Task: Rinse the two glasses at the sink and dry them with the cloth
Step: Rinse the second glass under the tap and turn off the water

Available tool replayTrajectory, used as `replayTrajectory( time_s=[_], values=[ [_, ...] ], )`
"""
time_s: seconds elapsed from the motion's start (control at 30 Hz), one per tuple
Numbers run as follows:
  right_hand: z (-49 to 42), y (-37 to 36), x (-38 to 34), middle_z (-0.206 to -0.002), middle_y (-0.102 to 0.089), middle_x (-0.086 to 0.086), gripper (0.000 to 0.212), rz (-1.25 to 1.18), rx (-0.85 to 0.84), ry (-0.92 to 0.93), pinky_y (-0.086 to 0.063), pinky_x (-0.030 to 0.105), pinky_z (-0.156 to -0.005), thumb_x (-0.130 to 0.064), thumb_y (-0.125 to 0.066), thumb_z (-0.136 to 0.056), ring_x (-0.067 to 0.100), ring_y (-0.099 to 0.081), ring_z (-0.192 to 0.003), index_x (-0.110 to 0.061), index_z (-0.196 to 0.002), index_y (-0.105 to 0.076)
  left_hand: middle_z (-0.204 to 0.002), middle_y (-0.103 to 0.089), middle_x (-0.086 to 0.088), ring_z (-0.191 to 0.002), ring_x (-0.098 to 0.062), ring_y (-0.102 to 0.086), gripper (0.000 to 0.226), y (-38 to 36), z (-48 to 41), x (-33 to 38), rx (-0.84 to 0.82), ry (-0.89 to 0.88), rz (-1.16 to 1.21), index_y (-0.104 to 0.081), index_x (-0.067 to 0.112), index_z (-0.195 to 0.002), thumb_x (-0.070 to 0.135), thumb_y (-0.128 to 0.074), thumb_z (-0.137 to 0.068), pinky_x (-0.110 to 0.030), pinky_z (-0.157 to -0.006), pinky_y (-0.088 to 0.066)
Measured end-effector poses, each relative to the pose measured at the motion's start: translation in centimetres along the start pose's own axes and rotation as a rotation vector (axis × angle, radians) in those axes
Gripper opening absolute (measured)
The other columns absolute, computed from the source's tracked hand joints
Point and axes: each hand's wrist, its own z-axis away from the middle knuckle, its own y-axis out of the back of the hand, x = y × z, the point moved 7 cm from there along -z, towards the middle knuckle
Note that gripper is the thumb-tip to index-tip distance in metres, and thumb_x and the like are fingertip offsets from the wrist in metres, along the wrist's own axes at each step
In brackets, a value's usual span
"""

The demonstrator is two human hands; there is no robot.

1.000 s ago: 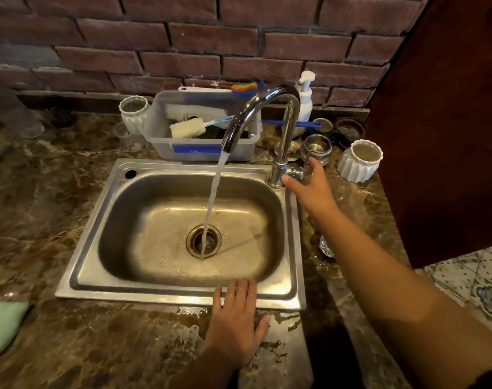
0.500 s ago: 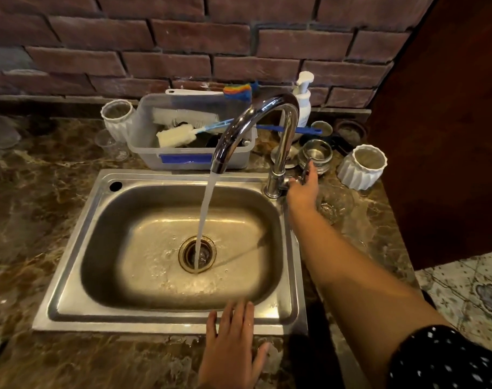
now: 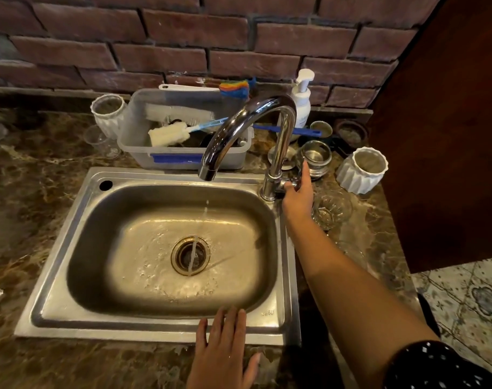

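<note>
My right hand (image 3: 298, 200) grips the small handle (image 3: 291, 182) at the base of the chrome tap (image 3: 247, 116), with the index finger pointing up. Only a broken tail of water falls toward the drain (image 3: 190, 255) of the steel sink (image 3: 56, 248). My left hand (image 3: 225, 352) lies flat and open on the sink's front rim. A clear glass (image 3: 333, 209) stands on the counter just right of my right hand. A second clear glass (image 3: 354, 254) sits nearer me, partly hidden by my forearm. No cloth is in view.
Behind the sink stands a plastic tub (image 3: 183, 158) with brushes, beside a soap dispenser (image 3: 302, 99), a metal cup (image 3: 316, 158) and white ribbed pots (image 3: 362, 169) (image 3: 108, 113). A small clear cup (image 3: 101, 141) sits back left. A dark wooden panel (image 3: 441, 136) bounds the right.
The full stream from the tap has broken off to a short falling tail while my right hand stayed on the handle. My left hand kept its place on the rim.
</note>
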Motion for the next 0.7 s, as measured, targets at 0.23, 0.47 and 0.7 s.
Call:
replayTrajectory(
  time_s=[0.23, 0.47, 0.7],
  values=[
    [-0.2, 0.0, 0.0, -0.155, -0.04, 0.006, 0.068, -0.003, -0.014, -0.017, -0.032, 0.047, -0.12, -0.002, -0.051, -0.1, 0.024, -0.038, -0.144, -0.032, -0.156, -0.027, -0.128, -0.069, -0.01, -0.115, -0.033, -0.068, 0.078, -0.4, 0.1, -0.1, -0.047, 0.017, -0.017, -0.06, 0.011, -0.135, 0.063, -0.057, -0.076, -0.057, -0.101, -0.033],
    [0.3, 0.0, -0.8, -0.152, -0.043, 0.009, 0.07, 0.127, -0.019, 0.003, -0.034, 0.038, -0.115, -0.002, -0.049, -0.101, 0.026, -0.043, -0.139, -0.029, -0.159, -0.02, -0.135, -0.065, -0.01, -0.121, -0.033, -0.064, 0.074, -0.7, 0.5, 0.0, -0.07, 0.002, -0.015, -0.06, 0.009, -0.138, 0.061, -0.05, -0.086, -0.056, -0.104, -0.03],
    [5.5, 1.4, -1.7, -0.16, -0.031, 0.009, 0.078, 0.259, -0.089, 0.05, -0.032, 0.041, -0.12, -0.017, -0.067, -0.092, 0.027, -0.035, -0.146, -0.013, -0.157, -0.025, -0.141, -0.061, -0.006, -0.132, -0.027, -0.056, 0.072, -0.5, 0.6, 0.0, -0.143, 0.035, 0.048, -0.054, 0.014, -0.144, 0.064, -0.041, -0.093, -0.058, -0.11, -0.041]
  ],
)
